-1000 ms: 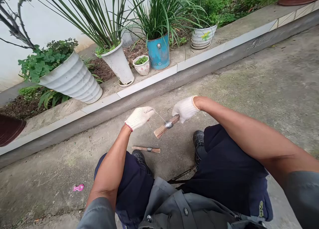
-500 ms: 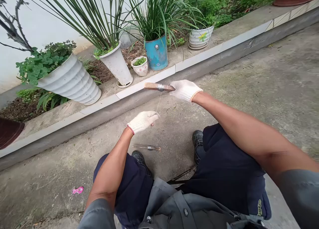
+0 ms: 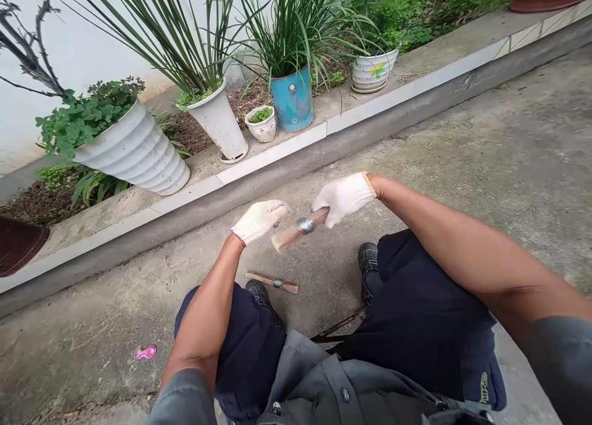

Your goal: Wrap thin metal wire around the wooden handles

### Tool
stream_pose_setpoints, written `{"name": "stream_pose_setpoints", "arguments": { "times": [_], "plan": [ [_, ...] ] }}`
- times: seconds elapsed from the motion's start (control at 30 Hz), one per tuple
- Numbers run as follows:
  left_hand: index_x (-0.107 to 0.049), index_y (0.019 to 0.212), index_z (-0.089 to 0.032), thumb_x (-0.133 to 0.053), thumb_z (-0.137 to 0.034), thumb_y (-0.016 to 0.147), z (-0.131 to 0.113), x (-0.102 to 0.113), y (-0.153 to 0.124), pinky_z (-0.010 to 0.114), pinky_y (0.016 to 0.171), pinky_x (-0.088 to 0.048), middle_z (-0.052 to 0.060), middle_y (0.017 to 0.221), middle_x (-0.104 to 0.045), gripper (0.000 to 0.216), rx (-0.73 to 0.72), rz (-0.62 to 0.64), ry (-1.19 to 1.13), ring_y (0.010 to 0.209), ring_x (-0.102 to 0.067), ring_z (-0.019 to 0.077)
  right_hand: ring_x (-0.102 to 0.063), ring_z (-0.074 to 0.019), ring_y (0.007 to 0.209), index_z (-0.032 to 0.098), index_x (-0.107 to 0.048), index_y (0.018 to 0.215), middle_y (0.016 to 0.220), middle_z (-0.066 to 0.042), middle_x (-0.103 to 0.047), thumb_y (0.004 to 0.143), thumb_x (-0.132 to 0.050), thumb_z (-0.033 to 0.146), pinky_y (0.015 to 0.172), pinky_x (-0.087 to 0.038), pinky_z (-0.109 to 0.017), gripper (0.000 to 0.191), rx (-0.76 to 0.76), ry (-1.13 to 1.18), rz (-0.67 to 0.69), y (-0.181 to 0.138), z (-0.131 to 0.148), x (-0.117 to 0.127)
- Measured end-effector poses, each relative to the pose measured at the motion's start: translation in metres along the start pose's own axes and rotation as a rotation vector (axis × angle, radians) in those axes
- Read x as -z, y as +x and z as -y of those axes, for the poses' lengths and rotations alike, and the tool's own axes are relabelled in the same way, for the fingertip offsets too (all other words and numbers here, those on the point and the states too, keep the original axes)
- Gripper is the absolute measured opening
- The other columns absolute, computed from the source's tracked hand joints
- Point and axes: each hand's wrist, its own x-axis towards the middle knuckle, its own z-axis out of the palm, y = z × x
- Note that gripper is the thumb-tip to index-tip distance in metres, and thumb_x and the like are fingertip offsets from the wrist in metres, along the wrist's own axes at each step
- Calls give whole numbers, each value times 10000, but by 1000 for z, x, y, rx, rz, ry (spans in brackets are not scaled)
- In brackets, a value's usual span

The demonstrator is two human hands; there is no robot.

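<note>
A wooden stick (image 3: 287,237) with a thick winding of silvery wire (image 3: 306,225) round its middle slants in front of me. My right hand (image 3: 345,198), in a white knit glove, is closed round its right end. My left hand (image 3: 260,220), gloved alike, is closed in a pinch at the left, close to the stick's free end. A thin strand of wire shows faintly by its fingertips. Below the left hand is a second wooden stick (image 3: 288,286) with a smaller wire winding; whether it hangs or lies on the ground I cannot tell.
Along the concrete ledge (image 3: 272,156) stand a white ribbed pot (image 3: 136,147), a tall white pot (image 3: 219,123), a small pot (image 3: 262,129), a blue pot (image 3: 292,101) and a white patterned pot (image 3: 374,72). A pink object (image 3: 147,351) lies on the ground at lower left.
My right hand has come down and toward me, tilting the held stick with its free end lower. My left hand has risen slightly leftward. The second stick, blurred before, has turned and shows sharply.
</note>
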Motion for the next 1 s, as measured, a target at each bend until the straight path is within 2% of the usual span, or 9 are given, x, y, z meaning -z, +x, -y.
{"name": "stream_pose_setpoints", "arguments": {
  "times": [0.07, 0.13, 0.33, 0.4, 0.5, 0.6, 0.7, 0.83, 1.0],
  "plan": [
    [-716, 942, -180, -484, -472, 1008, -4, -4, -1, 262, 705, -449, 7, 739, -664, 378, 4, 19, -21, 699, -603, 166, -555, -141, 634, 195, -712, 846, 697, 10, -663, 731, -734, 421, 604, -378, -258, 255, 62, 35, -1, -1, 8, 8],
    [-714, 935, -180, -455, -485, 1023, -9, -8, -2, 258, 707, -444, -2, 721, -660, 409, 7, 34, -30, 695, -602, 161, -563, -138, 637, 192, -698, 917, 724, 3, -671, 793, -678, 434, 605, -367, -254, 273, 35, 47, -127, 1, 12, 15],
    [-725, 1036, -205, -415, -458, 1032, -18, -11, -4, 247, 698, -423, -31, 718, -658, 401, 10, 91, 13, 742, -625, 165, -634, -213, 831, 173, -693, 1056, 902, -102, -705, 893, -595, 398, 696, -384, -292, 295, -274, -180, -508, 22, -10, 25],
    [-727, 1019, -202, -414, -464, 1028, -16, -9, -5, 251, 683, -422, -31, 708, -649, 407, 22, 99, 31, 728, -623, 167, -649, -239, 890, 153, -701, 1092, 946, -140, -710, 894, -606, 311, 754, -401, -327, 270, -374, -264, -457, 28, -18, 24],
    [-728, 1004, -200, -408, -464, 1025, -12, -3, -5, 259, 673, -420, -30, 708, -643, 416, 32, 41, 65, 705, -617, 168, -659, -268, 869, 149, -735, 1019, 903, -148, -710, 809, -693, 225, 779, -431, -383, 227, -442, -388, -226, 30, -20, 15],
    [-725, 986, -193, -392, -417, 1028, -6, 3, -3, 265, 691, -419, -23, 728, -643, 403, 18, -15, 121, 714, -615, 169, -634, -240, 759, 162, -751, 879, 764, -90, -680, 738, -754, 269, 725, -449, -368, 177, -308, -361, 22, 25, -17, -2],
    [-722, 995, -189, -391, -390, 1028, 0, 5, -1, 263, 711, -424, -18, 733, -640, 389, 14, -33, 125, 724, -619, 167, -578, -185, 677, 164, -760, 866, 672, -26, -633, 734, -756, 383, 658, -430, -315, 256, -115, -145, 149, 17, -20, -15],
    [-728, 983, -183, -437, -424, 1019, 2, -3, 0, 269, 725, -439, -7, 716, -645, 380, 23, 20, 55, 689, -597, 166, -542, -159, 660, 182, -756, 942, 679, -4, -634, 751, -733, 487, 611, -390, -271, 360, 33, 2, 86, 11, -21, -8],
    [-721, 945, -183, -421, -478, 1022, -4, -15, 0, 264, 684, -431, -8, 673, -640, 428, 33, 71, 7, 669, -598, 168, -590, -175, 717, 198, -718, 1015, 806, -39, -685, 836, -641, 477, 645, -378, -271, 340, -18, -138, -233, 16, -6, 14]
  ]
}}
